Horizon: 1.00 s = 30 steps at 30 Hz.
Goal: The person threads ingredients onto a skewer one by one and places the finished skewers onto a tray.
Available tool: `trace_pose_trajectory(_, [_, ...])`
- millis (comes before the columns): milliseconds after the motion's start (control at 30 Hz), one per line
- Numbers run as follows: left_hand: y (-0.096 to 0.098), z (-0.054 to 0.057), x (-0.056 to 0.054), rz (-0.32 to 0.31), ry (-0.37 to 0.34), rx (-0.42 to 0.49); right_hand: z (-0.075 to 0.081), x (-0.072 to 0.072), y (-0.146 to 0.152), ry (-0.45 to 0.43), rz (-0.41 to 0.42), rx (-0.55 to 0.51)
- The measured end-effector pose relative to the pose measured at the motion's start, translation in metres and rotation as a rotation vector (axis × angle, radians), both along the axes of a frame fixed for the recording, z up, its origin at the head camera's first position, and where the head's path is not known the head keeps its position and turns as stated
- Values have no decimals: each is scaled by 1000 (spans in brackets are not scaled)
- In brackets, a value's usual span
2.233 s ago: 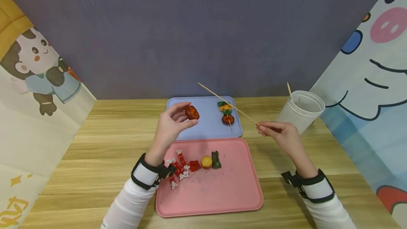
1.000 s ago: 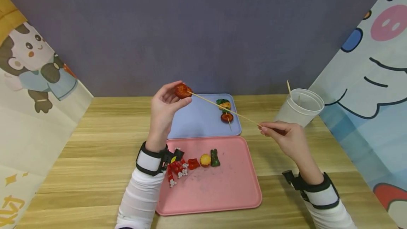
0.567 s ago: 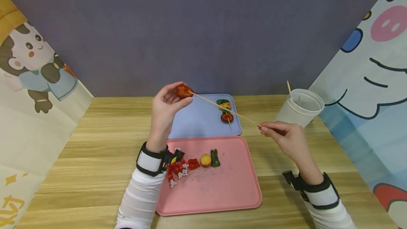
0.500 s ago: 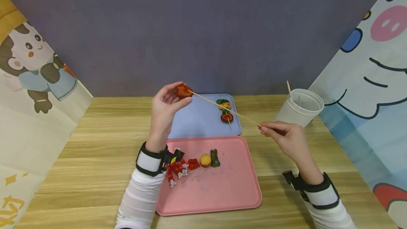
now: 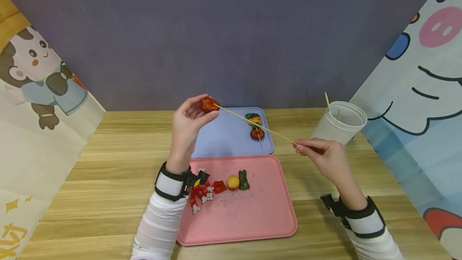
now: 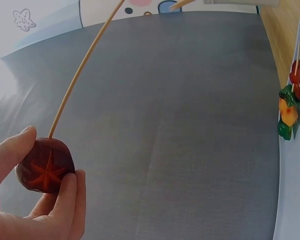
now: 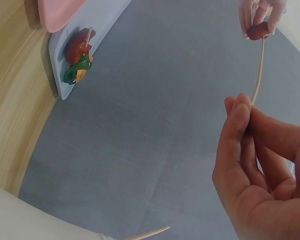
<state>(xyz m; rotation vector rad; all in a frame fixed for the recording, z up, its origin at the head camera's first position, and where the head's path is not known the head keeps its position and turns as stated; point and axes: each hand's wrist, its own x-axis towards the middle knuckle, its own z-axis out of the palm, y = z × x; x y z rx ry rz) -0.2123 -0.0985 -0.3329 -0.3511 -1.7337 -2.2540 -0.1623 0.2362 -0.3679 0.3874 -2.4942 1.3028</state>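
My left hand (image 5: 187, 125) pinches a reddish-brown mushroom cap (image 6: 47, 165) between thumb and fingers; a star-shaped cut marks its face. In my right hand (image 5: 321, 157), thumb and fingertips pinch one end of a long bamboo skewer (image 5: 252, 122). The skewer's far end meets the mushroom's edge in the left wrist view, and the stick bows slightly in the right wrist view. Both hands hold these above the blue tray (image 5: 227, 139). On that tray lies a loaded skewer with a mushroom (image 5: 257, 134), green pieces and a yellow piece.
On the pink tray (image 5: 260, 212) lie several red-and-white sticks (image 5: 200, 192), a red piece (image 5: 219, 186), a yellow corn-like round (image 5: 233, 182) and a green piece (image 5: 244, 179). A white cup (image 5: 337, 125) with skewers stands right of the blue tray. A grey wall (image 5: 231, 39) rises behind.
The left hand has lifted and moved slightly left with the mushroom, whose edge has come to the skewer's tip. Over the last second both hands stay nearly still.
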Motion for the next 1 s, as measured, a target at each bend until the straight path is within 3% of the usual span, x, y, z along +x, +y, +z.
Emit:
trace_pose_trajectory(467, [5,-3,0,-8,-39,-25,1,1,0,-19,-8,-9])
trace_pose_trajectory(1000, [17,-7,1,-38,-68,31,0,3,-5,-27,1,-40])
